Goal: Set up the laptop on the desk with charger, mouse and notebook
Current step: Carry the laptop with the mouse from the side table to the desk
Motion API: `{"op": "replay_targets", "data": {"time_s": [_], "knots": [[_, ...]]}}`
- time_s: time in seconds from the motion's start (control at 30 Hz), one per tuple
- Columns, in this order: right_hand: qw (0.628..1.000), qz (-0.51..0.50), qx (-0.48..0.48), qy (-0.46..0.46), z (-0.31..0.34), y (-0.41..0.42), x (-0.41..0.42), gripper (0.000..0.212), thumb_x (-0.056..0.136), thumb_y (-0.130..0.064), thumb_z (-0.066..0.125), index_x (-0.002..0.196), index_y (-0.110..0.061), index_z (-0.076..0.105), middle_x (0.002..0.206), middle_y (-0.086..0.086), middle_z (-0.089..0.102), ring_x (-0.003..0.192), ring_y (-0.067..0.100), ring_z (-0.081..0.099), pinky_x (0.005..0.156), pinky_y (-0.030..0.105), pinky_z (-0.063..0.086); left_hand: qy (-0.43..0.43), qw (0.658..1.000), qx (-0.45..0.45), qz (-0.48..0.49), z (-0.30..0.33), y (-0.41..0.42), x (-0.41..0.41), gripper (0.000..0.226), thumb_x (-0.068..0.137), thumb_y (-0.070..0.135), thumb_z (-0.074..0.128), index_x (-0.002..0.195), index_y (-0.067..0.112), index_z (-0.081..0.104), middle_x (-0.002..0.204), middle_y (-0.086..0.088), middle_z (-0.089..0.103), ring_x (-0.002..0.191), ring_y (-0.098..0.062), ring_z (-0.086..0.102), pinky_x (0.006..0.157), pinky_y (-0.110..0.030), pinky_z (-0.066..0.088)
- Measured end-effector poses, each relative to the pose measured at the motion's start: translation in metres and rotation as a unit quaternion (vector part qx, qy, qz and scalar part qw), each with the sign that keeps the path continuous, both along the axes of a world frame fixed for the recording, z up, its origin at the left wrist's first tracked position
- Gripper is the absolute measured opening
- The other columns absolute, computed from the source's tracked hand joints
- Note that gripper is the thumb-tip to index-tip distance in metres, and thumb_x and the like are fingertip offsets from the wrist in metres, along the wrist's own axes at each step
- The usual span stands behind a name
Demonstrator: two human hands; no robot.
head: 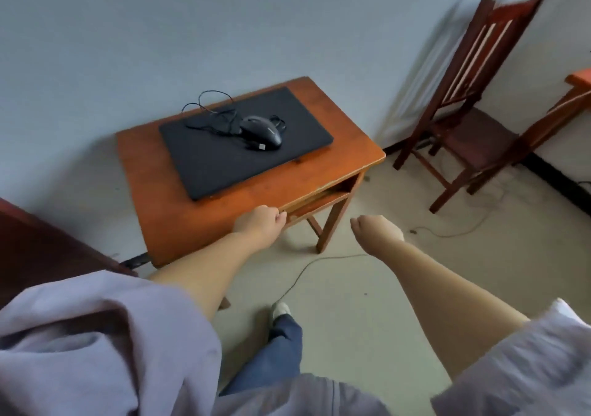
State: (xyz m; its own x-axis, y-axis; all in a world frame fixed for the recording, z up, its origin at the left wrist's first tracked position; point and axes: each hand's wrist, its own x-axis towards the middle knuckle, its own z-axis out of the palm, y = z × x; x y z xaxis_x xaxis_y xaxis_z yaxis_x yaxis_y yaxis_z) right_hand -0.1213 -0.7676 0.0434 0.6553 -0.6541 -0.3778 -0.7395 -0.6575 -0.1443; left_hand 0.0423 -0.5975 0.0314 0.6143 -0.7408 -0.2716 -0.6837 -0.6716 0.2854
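A: Worktop (256, 198) — small, orange-brown wood, set against a grey wall; open shelf under the top on the near right side

B: On it?

A: Laptop (246, 142) — black, lid closed, lying flat and skewed across the middle of the top. Mouse (261, 131) — black, wired, resting on the laptop lid. Cable (208, 108) — thin, black, looped loosely over the lid's far left part and just past its edge; plug end lying beside the mouse

B: Hands?

A: Left hand (259, 225) — at the worktop's near edge, close to the shelf opening, fingers curled in, grip closed, nothing seen in it; touching the edge or not, cannot tell. Right hand (377, 233) — over the floor, right of the worktop and apart from it, loosely fisted, grip closed on nothing visible. Both forearms bare, lilac sleeves pushed up

B: Elsewhere?

A: Chair (473, 102) — dark wood, slatted back, well to the right by the wall. Cord (307, 268) — thin, pale, trailing on the floor below the hands. Charger and notebook — not seen
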Motion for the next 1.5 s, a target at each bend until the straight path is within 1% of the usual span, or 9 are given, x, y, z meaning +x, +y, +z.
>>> {"op": "replay_targets", "data": {"time_s": [0.13,0.3,0.43,0.6,0.73,1.03,1.2,1.3,1.5], "knots": [[0.998,0.051,0.022,-0.021,0.003,-0.029,0.078,0.036,0.096,-0.022,0.031,0.064,-0.015,0.044,0.064,0.000,0.047,0.062,0.022,0.050,0.059,0.032,0.045,-0.028,0.994,-0.019,0.100,0.001,-0.008,0.059,0.040,0.098,0.038,0.026,0.080,0.014,0.052,0.088,-0.003,0.053,0.080,-0.026,0.055,0.066,-0.033,0.041],[0.995,0.070,0.022,-0.071,0.009,-0.071,0.161,0.044,0.097,-0.028,0.029,0.056,-0.016,0.039,0.058,0.002,0.046,0.054,0.022,0.048,0.050,0.028,0.041,-0.051,0.980,-0.035,0.190,0.010,-0.015,0.132,0.037,0.099,0.034,0.026,0.074,0.013,0.044,0.082,-0.005,0.048,0.071,-0.025,0.048,0.063,-0.033,0.038],[0.993,0.086,0.023,-0.075,0.014,-0.098,0.211,0.026,0.093,-0.007,0.032,0.070,-0.011,0.042,0.062,0.002,0.041,0.057,0.024,0.047,0.047,0.030,0.043,-0.054,0.971,0.001,0.233,0.011,-0.012,0.167,0.036,0.098,0.034,0.026,0.076,0.013,0.045,0.087,-0.007,0.053,0.072,-0.025,0.050,0.062,-0.032,0.039],[0.984,0.165,-0.024,-0.056,0.003,-0.120,0.259,0.024,0.096,-0.017,0.032,0.102,-0.007,0.052,0.104,0.014,0.054,0.092,0.033,0.053,0.068,0.036,0.046,-0.045,0.945,0.025,0.324,-0.001,-0.005,0.190,0.033,0.097,0.029,0.034,0.119,0.012,0.052,0.121,-0.011,0.049,0.108,-0.029,0.049,0.078,-0.043,0.049],[0.988,0.144,-0.038,-0.038,-0.011,-0.137,0.291,0.036,0.097,-0.027,0.030,0.127,-0.009,0.039,0.130,0.016,0.042,0.118,0.034,0.039,0.085,0.044,0.044,-0.032,0.904,0.043,0.425,-0.012,-0.007,0.202,0.041,0.094,0.028,0.042,0.132,0.013,0.039,0.132,-0.014,0.040,0.120,-0.032,0.040,0.083,-0.044,0.046],[0.995,0.003,0.087,-0.046,-0.027,-0.173,0.336,0.044,0.097,-0.031,0.029,0.129,-0.002,0.034,0.133,0.024,0.042,0.119,0.044,0.043,0.095,0.048,0.039,0.096,0.757,0.010,0.647,-0.025,-0.019,0.233,0.052,0.096,0.036,0.036,0.140,0.008,0.029,0.140,-0.022,0.037,0.125,-0.038,0.039,0.098,-0.048,0.039],[0.984,-0.105,0.139,-0.038,-0.034,-0.176,0.347,0.057,0.094,-0.040,0.033,0.133,0.002,0.035,0.137,0.023,0.042,0.123,0.041,0.042,0.103,0.048,0.039,0.122,0.693,-0.054,0.708,-0.032,-0.012,0.245,0.056,0.096,0.043,0.033,0.127,-0.002,0.045,0.127,-0.022,0.054,0.109,-0.039,0.055,0.094,-0.046,0.047],[0.975,-0.130,0.174,-0.052,-0.038,-0.181,0.351,0.063,0.094,-0.046,0.030,0.131,0.003,0.042,0.133,0.022,0.049,0.117,0.039,0.049,0.100,0.043,0.042,0.120,0.668,-0.091,0.729,-0.033,-0.012,0.243,0.063,0.094,0.051,0.033,0.118,-0.004,0.051,0.112,-0.018,0.061,0.075,-0.031,0.057,0.065,-0.036,0.049],[0.963,-0.166,0.190,-0.094,-0.034,-0.191,0.330,0.067,0.093,-0.051,0.026,0.125,0.003,0.048,0.122,0.019,0.057,0.098,0.035,0.054,0.079,0.036,0.040,0.104,0.682,-0.099,0.717,-0.032,-0.018,0.231,0.068,0.090,0.060,0.034,0.110,-0.001,0.057,0.073,-0.006,0.050,0.052,-0.022,0.042,0.050,-0.032,0.035]]}}
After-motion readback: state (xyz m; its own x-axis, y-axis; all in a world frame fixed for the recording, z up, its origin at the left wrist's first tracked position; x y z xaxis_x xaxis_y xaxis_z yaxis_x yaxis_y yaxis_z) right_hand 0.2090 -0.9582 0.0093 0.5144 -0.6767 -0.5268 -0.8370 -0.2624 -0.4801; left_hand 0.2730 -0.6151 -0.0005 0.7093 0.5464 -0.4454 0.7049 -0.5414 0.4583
